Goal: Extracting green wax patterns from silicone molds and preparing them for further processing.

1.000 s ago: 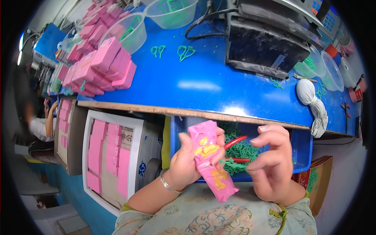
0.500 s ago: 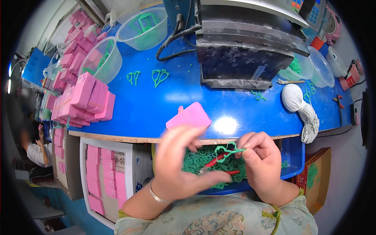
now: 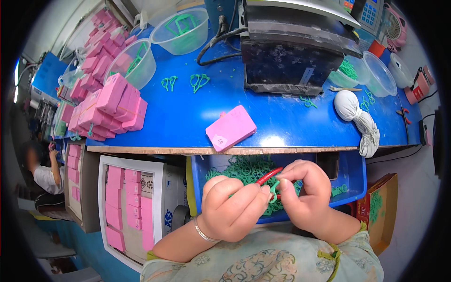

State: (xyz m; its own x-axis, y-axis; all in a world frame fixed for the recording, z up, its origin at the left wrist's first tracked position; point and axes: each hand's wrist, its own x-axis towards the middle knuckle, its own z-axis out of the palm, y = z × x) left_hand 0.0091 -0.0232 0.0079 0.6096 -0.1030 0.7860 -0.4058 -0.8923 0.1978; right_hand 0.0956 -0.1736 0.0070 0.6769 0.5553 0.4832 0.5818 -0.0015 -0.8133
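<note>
Green plastic piece (image 3: pixel 274 189) sits pinched between the left hand (image 3: pixel 233 207) and right hand (image 3: pixel 305 195), red-handled cutters (image 3: pixel 268 176) alongside, above the blue bin (image 3: pixel 350 181) heaped with more; most look undone, I'd judge.

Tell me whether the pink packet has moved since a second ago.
Yes. The pink packet was in the left hand over the blue bin; now it lies on the blue table, near its front edge.
</note>
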